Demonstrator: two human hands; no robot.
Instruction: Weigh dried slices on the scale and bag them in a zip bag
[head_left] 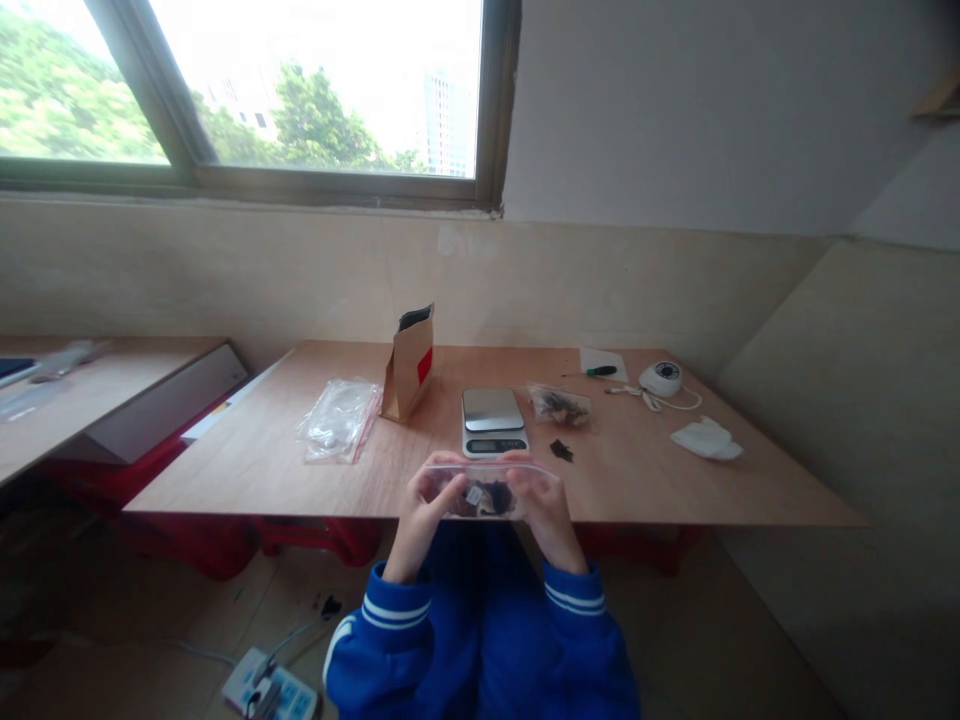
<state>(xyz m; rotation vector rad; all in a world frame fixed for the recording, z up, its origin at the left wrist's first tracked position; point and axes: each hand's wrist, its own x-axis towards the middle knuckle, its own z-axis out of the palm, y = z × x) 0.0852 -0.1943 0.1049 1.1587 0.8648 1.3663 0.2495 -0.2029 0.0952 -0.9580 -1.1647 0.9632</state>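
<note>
My left hand (424, 510) and my right hand (541, 505) both grip a small clear zip bag (484, 490) with dark pieces and a small white packet inside. I hold it in front of me, just below the near edge of the wooden table (300, 470). Each hand pinches one end of the bag with closed fingers. A small digital scale (491, 420) stands on the table right behind the bag.
On the table are a brown paper bag (410, 362) standing upright, a pile of clear zip bags (340, 418), another filled bag (560, 405), a dark scrap (561, 450), a screwdriver (600, 371), a round white device (660, 378) and a white cloth (706, 438). A power strip (266, 688) lies on the floor.
</note>
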